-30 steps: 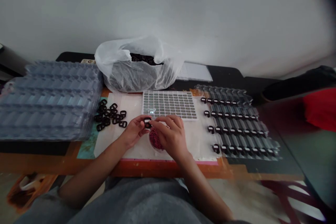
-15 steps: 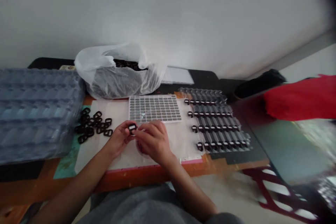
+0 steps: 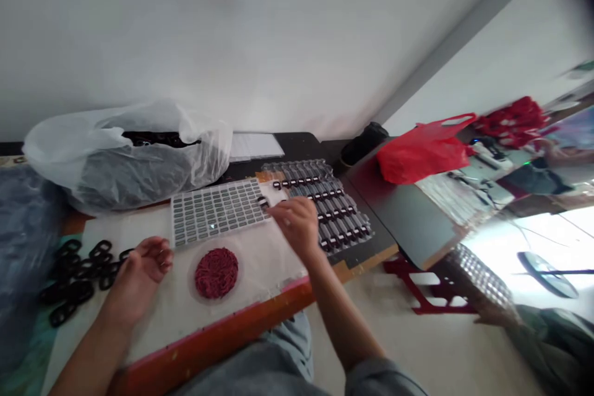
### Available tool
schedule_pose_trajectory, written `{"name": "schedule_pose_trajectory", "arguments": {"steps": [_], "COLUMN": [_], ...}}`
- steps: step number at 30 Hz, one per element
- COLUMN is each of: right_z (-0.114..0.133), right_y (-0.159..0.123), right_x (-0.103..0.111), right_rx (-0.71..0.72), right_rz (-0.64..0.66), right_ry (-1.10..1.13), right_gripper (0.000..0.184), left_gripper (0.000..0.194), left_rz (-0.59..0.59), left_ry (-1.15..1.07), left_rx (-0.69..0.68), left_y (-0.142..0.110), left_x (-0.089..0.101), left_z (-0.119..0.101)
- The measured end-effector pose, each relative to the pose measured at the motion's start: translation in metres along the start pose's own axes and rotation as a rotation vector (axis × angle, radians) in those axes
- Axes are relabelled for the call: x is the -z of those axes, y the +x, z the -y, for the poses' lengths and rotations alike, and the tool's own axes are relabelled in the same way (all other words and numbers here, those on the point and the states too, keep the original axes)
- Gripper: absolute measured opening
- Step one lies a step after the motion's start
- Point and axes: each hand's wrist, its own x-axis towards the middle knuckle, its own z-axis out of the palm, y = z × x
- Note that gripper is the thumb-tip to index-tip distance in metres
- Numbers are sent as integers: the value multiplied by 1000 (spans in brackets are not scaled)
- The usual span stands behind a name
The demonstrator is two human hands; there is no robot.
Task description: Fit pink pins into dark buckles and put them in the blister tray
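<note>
My right hand pinches a small black plastic frame at its fingertips, over the right end of a white sheet with rows of small grey pieces. To its right, a clear ridged tray carries rows of similar black frames, partly hidden by the hand. My left hand is palm up with loosely curled fingers and nothing visible in it. It is beside a pile of loose black frames. Between my hands sits a round shallow dish of dark red bits.
A white plastic bag with dark parts inside stands at the back. Blurred clear trays are stacked at the far left. A red bag lies on the neighbouring table, where another person's arm shows. A dark red stool stands below.
My view has swung to the right. My right hand has carried the black frame rightward, away from my left hand, which has let go and moved left toward the pile. The red dish is now uncovered.
</note>
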Motion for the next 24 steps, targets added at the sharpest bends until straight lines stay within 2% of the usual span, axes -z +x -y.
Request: {"name": "schedule_pose_trajectory", "arguments": {"steps": [3, 5, 7, 9, 15, 24], "right_z": [-90, -141, -177, -201, -237, -252], "right_y": [-5, -10, -16, -22, -27, -15], "right_x": [19, 29, 37, 40, 36, 27], "right_rx": [-205, -267, -297, -325, -418, -436], "right_rz": [130, 162, 201, 238, 318, 453], "right_ry": [-243, -301, -331, -358, -438, -510], "right_gripper": [20, 21, 21, 22, 25, 25], "left_gripper": [46, 43, 42, 39, 28, 26], "left_rz": [-58, -70, -58, -39, -79, -119], "left_ry": [13, 26, 30, 30, 25, 4], "left_rx": [28, 39, 34, 26, 51, 53], "left_y": [1, 0, -2, -4, -7, -7], "left_x": [-2, -4, -4, -3, -3, -7], "left_z": [-4, -4, -3, -2, -2, -9]}}
